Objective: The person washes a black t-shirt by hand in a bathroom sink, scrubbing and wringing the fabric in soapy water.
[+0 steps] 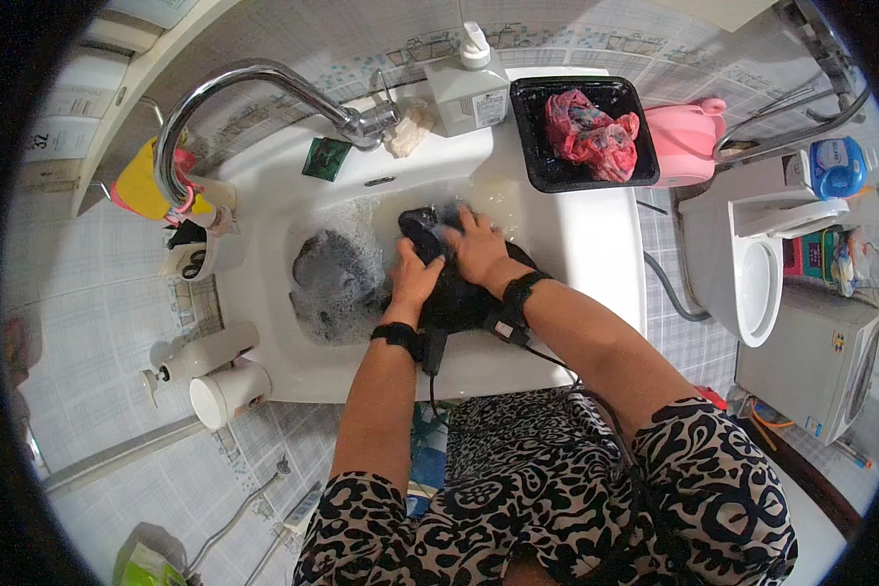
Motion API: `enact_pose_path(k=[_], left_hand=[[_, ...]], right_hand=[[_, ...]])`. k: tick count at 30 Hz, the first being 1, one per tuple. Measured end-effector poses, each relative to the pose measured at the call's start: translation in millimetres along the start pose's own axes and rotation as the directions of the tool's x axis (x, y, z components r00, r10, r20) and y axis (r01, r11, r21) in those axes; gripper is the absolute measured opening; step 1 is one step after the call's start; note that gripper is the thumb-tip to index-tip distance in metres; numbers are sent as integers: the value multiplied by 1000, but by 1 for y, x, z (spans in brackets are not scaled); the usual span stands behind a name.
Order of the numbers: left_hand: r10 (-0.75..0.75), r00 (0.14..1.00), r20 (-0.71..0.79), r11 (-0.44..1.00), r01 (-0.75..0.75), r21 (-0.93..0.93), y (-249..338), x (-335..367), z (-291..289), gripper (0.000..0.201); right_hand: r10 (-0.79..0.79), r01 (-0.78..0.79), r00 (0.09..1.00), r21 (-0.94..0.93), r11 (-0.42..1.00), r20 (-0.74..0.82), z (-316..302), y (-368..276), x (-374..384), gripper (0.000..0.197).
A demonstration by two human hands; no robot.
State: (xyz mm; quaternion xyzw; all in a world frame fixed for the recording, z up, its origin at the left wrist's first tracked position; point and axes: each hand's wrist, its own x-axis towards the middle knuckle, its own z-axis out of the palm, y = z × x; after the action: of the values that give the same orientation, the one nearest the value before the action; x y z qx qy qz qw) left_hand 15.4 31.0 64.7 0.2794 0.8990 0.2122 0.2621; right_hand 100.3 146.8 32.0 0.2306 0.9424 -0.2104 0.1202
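Observation:
Both hands are in a white sink [254,234] of soapy, cloudy water, working at a dark wet cloth [459,293]. My left hand [416,278] grips a bunched fold of it between thumb and fingers. Just to the right, my right hand [481,252] holds the same cloth, its fingertips slightly blurred and partly hidden by the fabric. More dark fabric [337,269] lies under foam at the left side of the basin. Black bands with small devices and cables are strapped round both wrists.
A chrome faucet [264,73] arches over the back left. Behind the basin stand a grey pump bottle [467,93] and a black tray [542,176] holding red patterned fabric. A pump bottle [210,352] and white tub [230,393] sit left. A toilet [752,283] is at right.

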Motion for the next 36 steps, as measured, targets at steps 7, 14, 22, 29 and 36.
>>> enact_pose_path(k=[7, 14, 22, 29, 36], left_hand=[[-253, 962, 103, 581, 236, -779, -27, -3, 6, 64], [-272, 918, 288, 141, 334, -932, 28, -25, -35, 45], [-154, 976, 152, 10, 155, -988, -59, -12, 47, 56], [-469, 793, 389, 236, 537, -810, -35, -6, 42, 57], [-42, 955, 293, -161, 283, -946, -38, -24, 28, 64]], right_hand=[[196, 12, 921, 528, 849, -336, 24, 20, 28, 26], [-231, 426, 903, 834, 350, -363, -24, -35, -38, 32], [-282, 410, 912, 701, 584, -299, -21, -56, -40, 24], [161, -11, 973, 663, 748, -165, -4, -33, 24, 24], [-56, 163, 982, 657, 736, -180, -19, -65, -51, 32]])
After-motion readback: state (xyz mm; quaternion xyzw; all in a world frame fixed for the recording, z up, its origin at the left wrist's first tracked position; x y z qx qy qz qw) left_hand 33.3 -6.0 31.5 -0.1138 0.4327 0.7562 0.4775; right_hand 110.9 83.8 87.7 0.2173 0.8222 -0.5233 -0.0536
